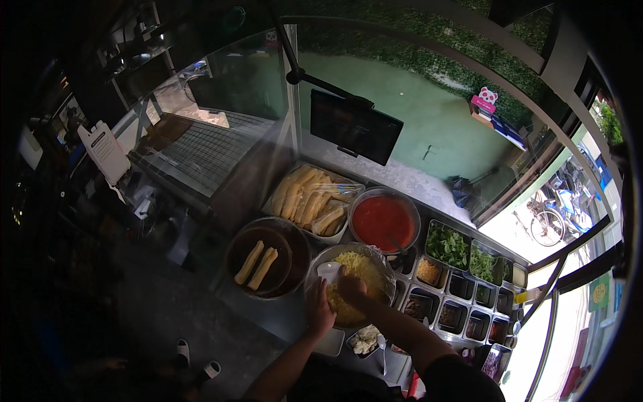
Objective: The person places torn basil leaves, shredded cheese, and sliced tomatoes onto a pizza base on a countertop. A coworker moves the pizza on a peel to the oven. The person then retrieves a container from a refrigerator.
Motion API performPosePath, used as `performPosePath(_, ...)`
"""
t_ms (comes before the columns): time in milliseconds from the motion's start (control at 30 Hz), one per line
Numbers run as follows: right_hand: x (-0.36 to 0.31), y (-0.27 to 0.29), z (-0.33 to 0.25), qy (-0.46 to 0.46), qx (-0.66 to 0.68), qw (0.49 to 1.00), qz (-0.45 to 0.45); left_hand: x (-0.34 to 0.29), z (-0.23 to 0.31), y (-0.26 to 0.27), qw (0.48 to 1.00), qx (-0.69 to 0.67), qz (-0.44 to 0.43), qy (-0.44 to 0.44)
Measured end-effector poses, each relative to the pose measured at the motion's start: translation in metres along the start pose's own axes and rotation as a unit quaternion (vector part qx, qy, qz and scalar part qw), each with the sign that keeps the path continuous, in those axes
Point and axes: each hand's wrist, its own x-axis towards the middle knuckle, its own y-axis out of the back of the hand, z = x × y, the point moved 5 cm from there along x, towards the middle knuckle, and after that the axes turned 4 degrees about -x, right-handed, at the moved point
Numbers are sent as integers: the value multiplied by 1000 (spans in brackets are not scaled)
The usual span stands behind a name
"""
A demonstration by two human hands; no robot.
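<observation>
A large round bowl (388,271) in front of me holds shredded yellow cheese (362,268). Over its left side, my left hand (321,311) grips a small white container (329,271), fingers pointing up along it. My right hand (351,288) reaches into the bowl with its fingers curled down at the cheese, right beside the container. What those fingers hold, if anything, is hidden under the hand. To the left, a round dark pan (240,276) carries two long pale bread sticks (262,266).
Behind stand a tray of bread sticks under clear film (311,197) and a bowl of red sauce (382,220). Metal bins with greens (447,242) and other fillings line the right. A tub of pale spread (365,340) sits near my right forearm. A screen (355,127) hangs above.
</observation>
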Motion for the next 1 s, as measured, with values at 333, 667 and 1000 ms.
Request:
performPosePath(333,-86,27,1,171,-21,978,-116,1,1,-2,997,51,41,-31)
performPosePath(667,-70,54,50,93,-81,992,-18,-6,-10,-14,998,59,16,-27)
performPosePath(1000,-43,33,-1,118,-17,993,7,0,-13,-17,997,72,19,-34)
